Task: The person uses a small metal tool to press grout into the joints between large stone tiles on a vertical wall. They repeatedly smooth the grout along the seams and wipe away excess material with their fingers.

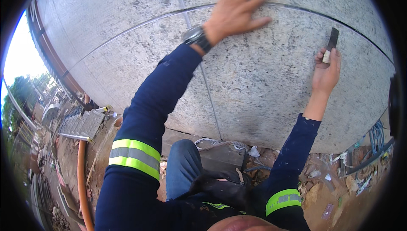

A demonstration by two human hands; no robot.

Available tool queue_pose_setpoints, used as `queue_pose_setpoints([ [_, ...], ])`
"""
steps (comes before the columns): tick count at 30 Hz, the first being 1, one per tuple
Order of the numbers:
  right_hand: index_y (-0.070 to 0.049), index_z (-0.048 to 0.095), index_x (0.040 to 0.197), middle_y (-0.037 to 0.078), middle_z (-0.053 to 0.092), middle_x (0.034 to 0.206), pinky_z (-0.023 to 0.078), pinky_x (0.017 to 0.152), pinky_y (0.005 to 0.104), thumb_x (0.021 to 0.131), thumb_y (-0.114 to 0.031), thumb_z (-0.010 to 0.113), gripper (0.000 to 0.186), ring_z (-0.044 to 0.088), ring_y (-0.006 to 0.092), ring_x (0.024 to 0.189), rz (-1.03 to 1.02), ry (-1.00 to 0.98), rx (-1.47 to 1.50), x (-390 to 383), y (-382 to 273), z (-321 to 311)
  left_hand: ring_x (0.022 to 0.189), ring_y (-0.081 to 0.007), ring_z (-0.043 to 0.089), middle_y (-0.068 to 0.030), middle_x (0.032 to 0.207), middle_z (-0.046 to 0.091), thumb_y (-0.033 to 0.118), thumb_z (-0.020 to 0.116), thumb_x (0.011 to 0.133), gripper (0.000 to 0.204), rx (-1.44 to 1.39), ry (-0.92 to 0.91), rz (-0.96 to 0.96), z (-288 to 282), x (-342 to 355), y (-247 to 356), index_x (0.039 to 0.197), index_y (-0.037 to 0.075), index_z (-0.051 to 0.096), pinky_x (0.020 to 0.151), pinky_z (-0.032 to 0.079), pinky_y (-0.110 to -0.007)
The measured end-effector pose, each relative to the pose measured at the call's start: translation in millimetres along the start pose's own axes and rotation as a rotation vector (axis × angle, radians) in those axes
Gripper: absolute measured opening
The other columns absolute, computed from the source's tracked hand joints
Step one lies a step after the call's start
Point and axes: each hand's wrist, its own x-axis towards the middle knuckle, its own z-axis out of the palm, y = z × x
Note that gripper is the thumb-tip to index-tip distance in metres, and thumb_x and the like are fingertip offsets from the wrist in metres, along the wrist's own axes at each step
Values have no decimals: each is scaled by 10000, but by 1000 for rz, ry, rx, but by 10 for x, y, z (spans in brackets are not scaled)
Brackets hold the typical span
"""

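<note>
A large speckled pale grey panel fills the upper view, crossed by a long horizontal seam and a thinner vertical one. My left hand, slightly blurred and with fingers spread, is over the panel at the horizontal seam; whether it is touching the surface I cannot tell. My right hand grips a short, flat dark tool with a pale wrapped part, held upright against or just off the panel below the seam on the right.
Below the panel is littered dirt ground with rubble, ropes and blue cords. At left lie a ridged metal plank, an orange pipe and piled materials. My bent knee is near the panel's lower edge.
</note>
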Motion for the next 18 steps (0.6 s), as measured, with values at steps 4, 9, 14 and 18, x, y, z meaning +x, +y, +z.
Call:
queue_pose_setpoints([
  [4, -68, 567, 1180, 112, 691, 961, 509, 784, 327, 1097, -219, 598, 174, 637, 171, 835, -9, 46, -20, -24, 78, 73, 1646, -273, -65, -105, 1784, -62, 717, 431, 1026, 864, 143, -38, -224, -297, -1383, -825, 1712, 287, 130, 1330, -4, -488],
  [9, -60, 565, 1175, 115, 687, 959, 508, 768, 326, 1096, -232, 601, 192, 631, 172, 825, -67, 108, -63, -34, 153, 106, 1621, -399, 161, -197, 1746, 210, 516, 646, 999, 844, 181, -79, -415, -701, -2293, -788, 1664, 107, 326, 1296, 206, -537],
  [14, -62, 566, 1175, 115, 686, 964, 510, 761, 317, 1094, -236, 606, 196, 628, 170, 825, -109, 124, -122, -5, 162, 59, 1364, -377, 522, -175, 1470, 556, 263, 746, 964, 537, 111, 51, -470, -907, -2024, -761, 1436, 52, 601, 1101, 467, -470],
  [18, -62, 566, 1180, 116, 685, 968, 509, 761, 313, 1093, -236, 611, 199, 627, 169, 826, -102, 114, -140, 0, 137, 42, 1057, -314, 680, -101, 1150, 707, 165, 752, 951, 231, 155, 112, -448, -1039, -1814, -912, 1162, 72, 740, 887, 550, -413],
])
